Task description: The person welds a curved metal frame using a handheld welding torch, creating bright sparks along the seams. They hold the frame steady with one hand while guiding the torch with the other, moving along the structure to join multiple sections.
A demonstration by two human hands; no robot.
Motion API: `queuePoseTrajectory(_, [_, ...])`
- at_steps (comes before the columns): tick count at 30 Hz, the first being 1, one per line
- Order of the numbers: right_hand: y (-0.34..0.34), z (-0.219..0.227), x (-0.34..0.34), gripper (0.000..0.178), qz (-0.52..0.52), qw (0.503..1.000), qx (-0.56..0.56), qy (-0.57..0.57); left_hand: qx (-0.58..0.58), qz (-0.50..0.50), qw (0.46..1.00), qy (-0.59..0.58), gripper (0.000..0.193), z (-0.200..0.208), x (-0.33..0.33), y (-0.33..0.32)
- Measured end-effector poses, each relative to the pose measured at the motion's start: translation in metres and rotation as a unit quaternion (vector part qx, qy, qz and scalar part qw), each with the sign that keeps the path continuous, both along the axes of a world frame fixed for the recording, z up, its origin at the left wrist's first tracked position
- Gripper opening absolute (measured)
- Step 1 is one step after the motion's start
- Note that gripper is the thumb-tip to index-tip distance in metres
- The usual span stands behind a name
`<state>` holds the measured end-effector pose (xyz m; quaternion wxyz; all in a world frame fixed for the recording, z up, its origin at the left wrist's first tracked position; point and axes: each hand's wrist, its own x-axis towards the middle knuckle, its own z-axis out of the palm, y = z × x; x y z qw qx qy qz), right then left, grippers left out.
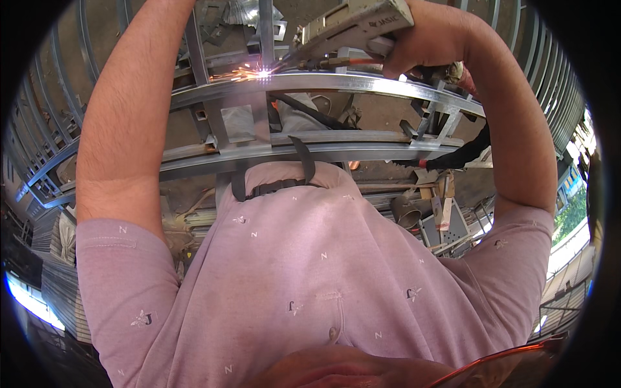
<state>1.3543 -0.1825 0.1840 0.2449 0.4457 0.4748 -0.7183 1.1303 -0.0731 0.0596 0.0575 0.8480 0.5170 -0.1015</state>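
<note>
My right hand [430, 35] is closed around a light grey, boxy handheld welding gun [352, 27] at the top of the view. Its tip points down and left at a metal frame of silvery square tubes [362, 83]. Where tip and frame meet, a white-violet glow [264, 74] burns, and orange sparks [236, 74] fly off to the left. A thin tube with a brass-coloured fitting [317, 64] runs beneath the gun. My left forearm [123, 110] reaches up past the top edge, so the left hand is out of sight.
Parallel metal bars [45, 110] stand at the left, and more bars [550, 71] at the right. A black sleeved cable [459, 152] hangs below the frame at right. Scrap pieces and a metal cup [406, 210] lie lower down. Loose metal offcuts [249, 13] lie beyond the frame.
</note>
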Motion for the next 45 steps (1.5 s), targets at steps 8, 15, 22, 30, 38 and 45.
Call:
queuePoseTrajectory(8, [0.001,0.005,-0.001,0.072,-0.008,0.999,0.028,0.026,-0.050,0.023,0.998,0.012,0.137,0.004,0.002,0.005])
queuePoseTrajectory(15, [-0.006,-0.010,0.002,0.066,0.040,0.997,0.034,-0.048,-0.034,0.024,0.999,0.010,0.135,-0.001,-0.005,0.003])
queuePoseTrajectory(22, [0.005,0.005,-0.009,0.054,0.067,0.981,-0.066,-0.172,-0.040,0.016,0.999,0.004,0.135,-0.004,-0.003,0.005])
queuePoseTrajectory(30, [-0.017,0.009,0.005,0.059,0.034,0.994,0.104,-0.018,-0.043,0.009,0.999,-0.006,0.135,-0.006,0.000,0.007])
queuePoseTrajectory(38, [-0.005,0.000,0.011,0.064,0.018,1.000,0.007,-0.015,-0.047,0.006,0.999,-0.004,0.135,-0.007,-0.001,0.008])
queuePoseTrajectory(45, [0.005,0.009,0.002,0.069,0.019,0.986,-0.063,-0.150,-0.051,0.008,0.999,0.001,0.135,-0.007,-0.004,0.009])
